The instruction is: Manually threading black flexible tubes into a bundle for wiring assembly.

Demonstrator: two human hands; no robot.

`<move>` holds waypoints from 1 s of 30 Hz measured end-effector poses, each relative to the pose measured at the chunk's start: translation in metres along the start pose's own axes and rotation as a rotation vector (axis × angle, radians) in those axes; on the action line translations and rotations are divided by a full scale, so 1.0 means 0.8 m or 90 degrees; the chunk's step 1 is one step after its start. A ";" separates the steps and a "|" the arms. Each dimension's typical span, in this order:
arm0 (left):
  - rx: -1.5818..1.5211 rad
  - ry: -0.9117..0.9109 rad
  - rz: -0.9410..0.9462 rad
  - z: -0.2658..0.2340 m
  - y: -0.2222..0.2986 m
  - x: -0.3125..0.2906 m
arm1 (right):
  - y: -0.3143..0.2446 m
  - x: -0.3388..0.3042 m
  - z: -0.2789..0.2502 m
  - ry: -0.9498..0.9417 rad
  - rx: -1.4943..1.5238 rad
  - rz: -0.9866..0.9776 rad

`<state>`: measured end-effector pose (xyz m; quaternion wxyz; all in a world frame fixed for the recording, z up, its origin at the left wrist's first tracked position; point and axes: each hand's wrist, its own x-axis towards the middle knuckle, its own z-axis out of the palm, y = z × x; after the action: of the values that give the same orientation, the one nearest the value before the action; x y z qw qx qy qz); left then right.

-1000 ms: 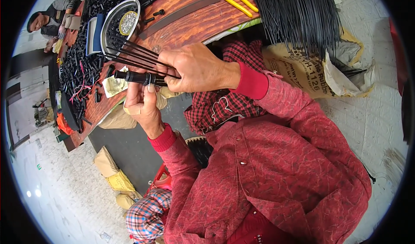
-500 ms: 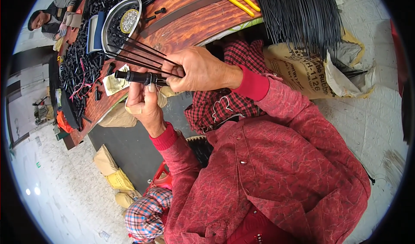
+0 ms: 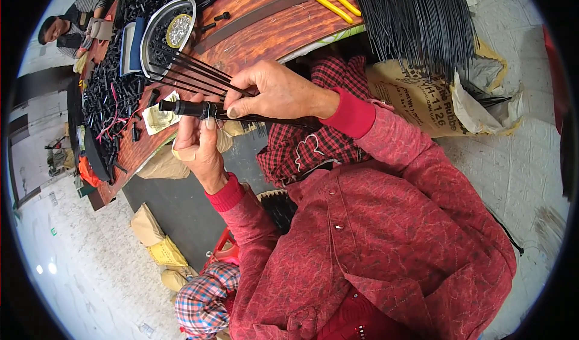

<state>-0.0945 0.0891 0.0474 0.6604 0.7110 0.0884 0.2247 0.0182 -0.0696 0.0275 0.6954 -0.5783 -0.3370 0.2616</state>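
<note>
My left hand (image 3: 204, 154) is closed on a black stepped tube (image 3: 192, 109), held level above the table's near edge. Its thumb and fingers pinch the tube from below, and one finger wears a tan bandage. Just right of it, my right hand (image 3: 278, 93) grips several thin black rods (image 3: 204, 70) that fan out to the left over the table. The right thumb lies at the tube's right end, touching or nearly so. Below that hand, a dark rod-like length runs rightward from the tube. How the rods meet the tube is hidden by my fingers.
On the wooden table (image 3: 253, 38) sit a metal bowl (image 3: 146, 53) with a yellow dish (image 3: 179, 31) of small shiny pieces, heaped black parts (image 3: 114, 93), a flat bar (image 3: 259, 17) and yellow-handled pliers (image 3: 332, 3). Long black rods (image 3: 416, 20) hang at right. Another person sits far left.
My right hand has shifted slightly, its thumb coming down and left against the tube's end. The dark length below that hand shows more now. My left hand stays nearly still.
</note>
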 end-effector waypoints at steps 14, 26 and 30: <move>-0.047 0.002 0.011 -0.002 -0.004 -0.003 | 0.003 0.002 -0.004 -0.037 0.012 0.054; -0.130 -0.034 0.016 -0.003 -0.007 0.000 | -0.009 0.004 -0.012 -0.082 0.046 0.127; -0.131 -0.036 0.007 -0.002 -0.009 0.002 | -0.001 0.008 -0.013 -0.088 0.033 0.112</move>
<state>-0.0923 0.0921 0.0403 0.7310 0.6459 0.0424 0.2160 0.0304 -0.0715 0.0285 0.6597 -0.5681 -0.3251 0.3693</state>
